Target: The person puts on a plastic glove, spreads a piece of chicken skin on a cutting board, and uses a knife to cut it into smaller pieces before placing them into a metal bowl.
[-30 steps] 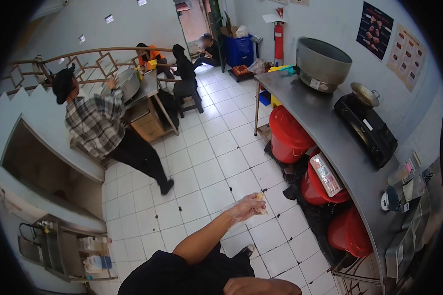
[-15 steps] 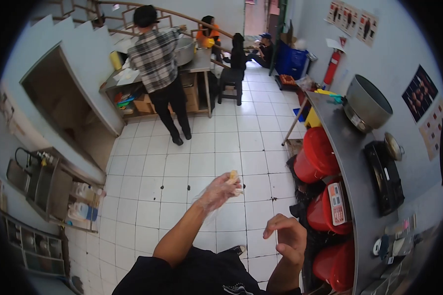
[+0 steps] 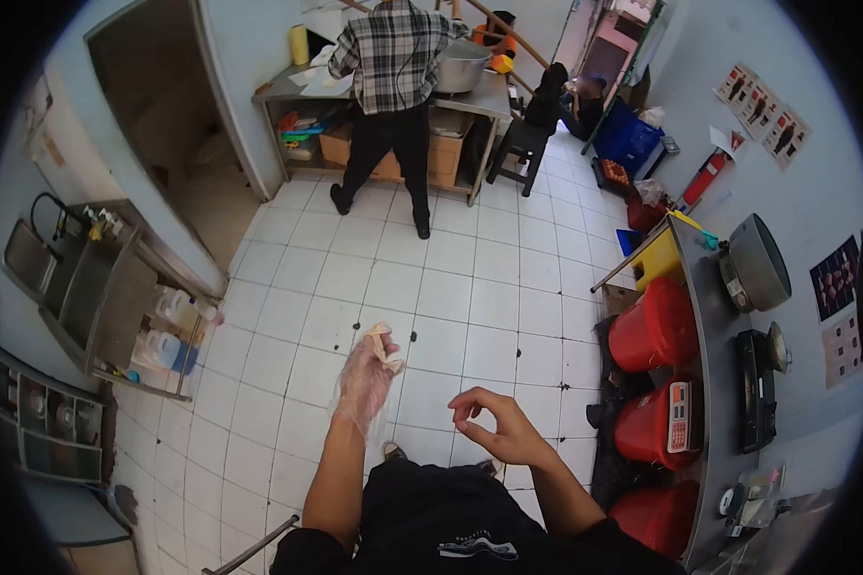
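My left hand (image 3: pixel 364 379) wears a clear plastic glove and is closed around a pale, cream-coloured piece (image 3: pixel 382 345) that looks soft and crumpled; what it is cannot be made out. To its right is my bare right hand (image 3: pixel 494 422), raised over the tiled floor. Its fingers are curled, with a gap between thumb and index finger, and nothing shows in them. The two hands are apart, in front of my dark shirt.
A person in a checked shirt (image 3: pixel 393 57) stands at a metal table (image 3: pixel 492 101) holding a large pot (image 3: pixel 461 67). Red buckets (image 3: pixel 654 326) sit under the right counter (image 3: pixel 714 335). A sink (image 3: pixel 34 257) is at left; a metal bar (image 3: pixel 254 546) is low left.
The view has shifted rightward and closer to the table. My left hand now points more upward, still holding the piece. My right hand has turned inward. The person in the checked shirt has a wider stance.
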Demonstrator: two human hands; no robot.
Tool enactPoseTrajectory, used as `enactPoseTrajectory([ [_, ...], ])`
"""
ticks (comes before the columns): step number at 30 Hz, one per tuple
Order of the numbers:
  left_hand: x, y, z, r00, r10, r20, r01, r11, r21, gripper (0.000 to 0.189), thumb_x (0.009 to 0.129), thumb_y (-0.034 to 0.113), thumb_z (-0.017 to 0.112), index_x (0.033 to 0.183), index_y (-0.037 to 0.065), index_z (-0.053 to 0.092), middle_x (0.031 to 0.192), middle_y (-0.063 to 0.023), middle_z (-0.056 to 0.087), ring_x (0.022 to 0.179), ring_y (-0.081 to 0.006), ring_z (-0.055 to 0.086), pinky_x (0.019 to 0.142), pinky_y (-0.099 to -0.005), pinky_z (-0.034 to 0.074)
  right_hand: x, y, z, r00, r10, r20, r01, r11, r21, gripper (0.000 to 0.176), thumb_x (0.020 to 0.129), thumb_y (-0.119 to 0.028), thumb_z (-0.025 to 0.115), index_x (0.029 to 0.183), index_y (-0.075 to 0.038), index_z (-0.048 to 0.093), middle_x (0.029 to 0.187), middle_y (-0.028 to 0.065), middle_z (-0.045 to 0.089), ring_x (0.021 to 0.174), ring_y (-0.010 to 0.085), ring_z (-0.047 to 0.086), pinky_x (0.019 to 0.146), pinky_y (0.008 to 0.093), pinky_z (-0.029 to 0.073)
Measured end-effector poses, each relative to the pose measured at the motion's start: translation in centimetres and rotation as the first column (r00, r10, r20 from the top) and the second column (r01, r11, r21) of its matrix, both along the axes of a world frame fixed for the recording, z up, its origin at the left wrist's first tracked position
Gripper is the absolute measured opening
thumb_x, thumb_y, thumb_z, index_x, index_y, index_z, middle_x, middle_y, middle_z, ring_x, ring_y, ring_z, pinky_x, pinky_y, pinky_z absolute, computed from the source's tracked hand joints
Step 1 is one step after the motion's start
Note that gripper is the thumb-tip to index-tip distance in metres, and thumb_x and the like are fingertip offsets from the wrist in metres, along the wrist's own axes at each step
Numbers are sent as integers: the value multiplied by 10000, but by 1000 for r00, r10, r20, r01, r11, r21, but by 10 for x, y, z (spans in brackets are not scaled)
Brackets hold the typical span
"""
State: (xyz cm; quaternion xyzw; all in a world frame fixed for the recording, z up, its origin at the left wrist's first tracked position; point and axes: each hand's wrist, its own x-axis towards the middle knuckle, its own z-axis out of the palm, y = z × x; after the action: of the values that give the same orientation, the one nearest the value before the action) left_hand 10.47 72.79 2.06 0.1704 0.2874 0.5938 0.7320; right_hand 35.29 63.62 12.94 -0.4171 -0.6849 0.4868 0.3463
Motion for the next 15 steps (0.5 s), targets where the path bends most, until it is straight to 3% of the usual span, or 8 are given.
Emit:
enactPoseTrajectory([
  [4, -63, -9, 11, 994, 91, -65, -92, 996, -9, 427, 1071, 297, 629, 1377, 0, 600, 1141, -65, 656, 978, -144, 610, 825, -345, 560, -64, 25, -2, 997, 41, 65, -42, 999, 12, 280, 921, -19, 693, 1199, -33, 663, 959, 57, 711, 934, 191, 685, 860, 345, 516],
  [10, -139, -24, 22, 881, 128, -455, -135, 991, 18, 347, 994, 212, 704, 1234, -33, 651, 1077, -91, 699, 906, -163, 665, 846, -337, 564, -141, 75, -19, 995, 34, 92, -38, 998, 46, 182, 918, -23, 670, 1096, -28, 708, 922, 84, 710, 897, 189, 679, 836, 331, 508],
  [13, -167, -37, 52, 845, 204, -495, -255, 966, -37, 262, 973, 192, 738, 1129, -6, 669, 970, -92, 715, 823, -177, 695, 819, -315, 566, -184, 103, -26, 994, 88, 70, -92, 994, 54, 169, 922, -38, 674, 1086, -30, 712, 911, 75, 707, 882, 182, 672, 824, 329, 501],
  [15, -188, -42, 44, 824, 251, -507, -298, 954, -13, 241, 976, 213, 744, 1090, 14, 668, 939, -81, 717, 809, -176, 699, 807, -309, 566, -212, 123, -37, 987, 157, 24, -158, 987, 16, 184, 925, -43, 679, 1107, -38, 706, 990, 69, 704, 915, 171, 661, 829, 324, 494],
])
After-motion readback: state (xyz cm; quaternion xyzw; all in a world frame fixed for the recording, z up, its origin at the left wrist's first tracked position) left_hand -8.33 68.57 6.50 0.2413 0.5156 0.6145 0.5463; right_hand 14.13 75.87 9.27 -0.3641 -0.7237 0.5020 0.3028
